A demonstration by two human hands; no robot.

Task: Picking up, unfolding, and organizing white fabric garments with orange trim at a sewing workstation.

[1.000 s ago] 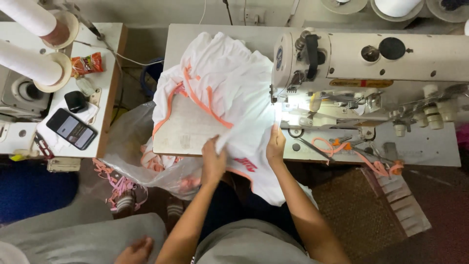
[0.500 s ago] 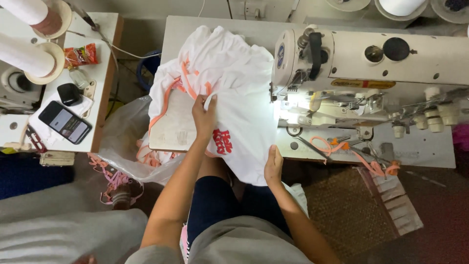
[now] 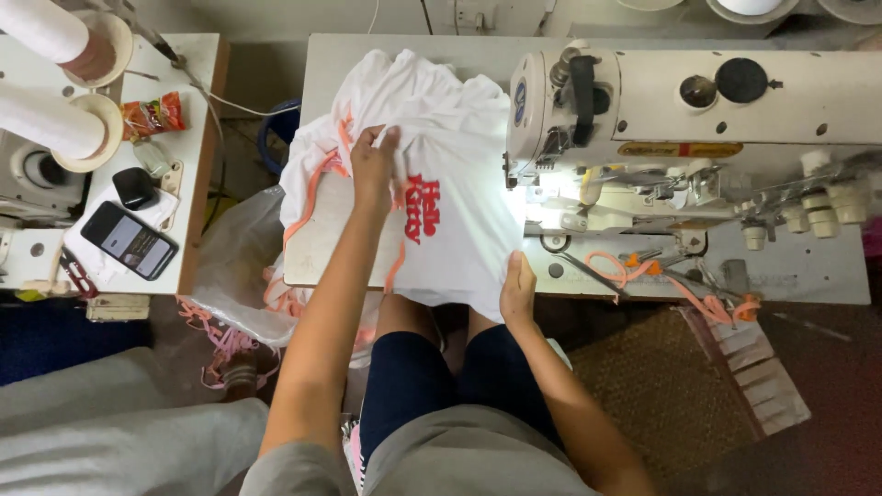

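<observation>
A white garment (image 3: 450, 156) with orange trim and a red print lies bunched on the sewing table (image 3: 317, 248), its lower edge hanging over the front. My left hand (image 3: 375, 165) is stretched out on top of it, fingers pinching a fold of cloth near the orange edging. My right hand (image 3: 517, 287) grips the garment's lower right edge at the table's front. To the right of the cloth stands a white industrial sewing machine (image 3: 698, 110), its lamp lighting the needle area.
Loose orange tape (image 3: 643, 271) lies on the machine bed. A side table (image 3: 197, 138) at left holds a phone (image 3: 129, 241), a snack packet (image 3: 152, 115) and thread cones (image 3: 55, 119). A clear bag (image 3: 239, 276) of scraps hangs beside the table. A woven mat (image 3: 643, 386) covers the floor.
My left hand has slid further up the garment, drawing the cloth flatter so the red print shows fully. My right hand stays at the lower edge. The view has shifted slightly.
</observation>
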